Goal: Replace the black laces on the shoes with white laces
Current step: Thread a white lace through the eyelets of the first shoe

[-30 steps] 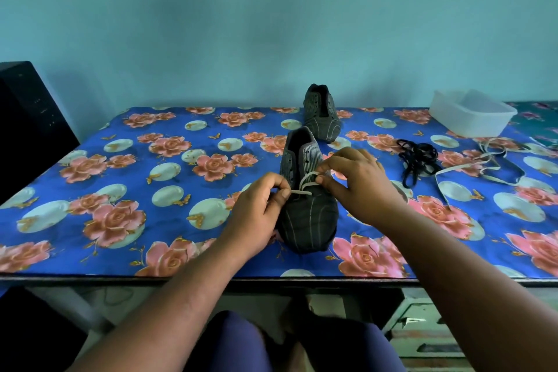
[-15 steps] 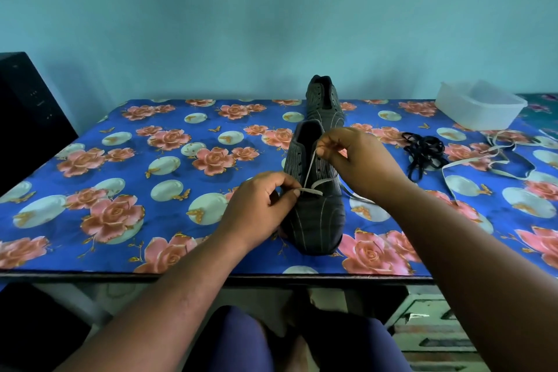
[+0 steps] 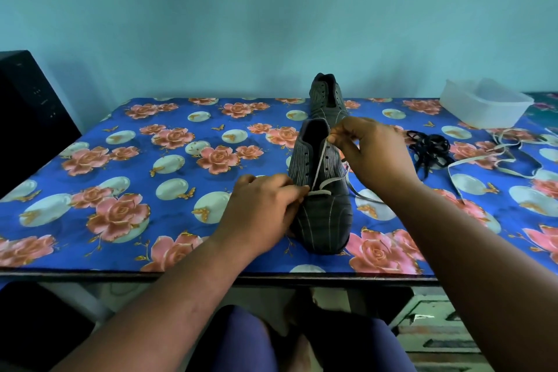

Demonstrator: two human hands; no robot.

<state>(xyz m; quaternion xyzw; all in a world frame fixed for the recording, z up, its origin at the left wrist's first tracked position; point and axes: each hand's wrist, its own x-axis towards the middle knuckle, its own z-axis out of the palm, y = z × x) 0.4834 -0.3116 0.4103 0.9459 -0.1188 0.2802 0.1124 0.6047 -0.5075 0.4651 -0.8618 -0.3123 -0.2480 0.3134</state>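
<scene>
— Where's the near shoe [image 3: 321,190]?
— Centre of my counter [image 3: 90,136], dark, pinstriped. My left hand [image 3: 265,208] pinches the white lace [image 3: 320,160] at the lowest eyelets; my right hand [image 3: 374,154] pinches its raised end.

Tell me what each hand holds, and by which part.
Right hand pinches the white lace at its raised upper end. Left hand pinches the same lace low down, at the near shoe's lowest eyelets.

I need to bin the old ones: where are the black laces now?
In the head view, the black laces lie bunched on the tablecloth, right of the right hand, beside the loose white lace.
</scene>
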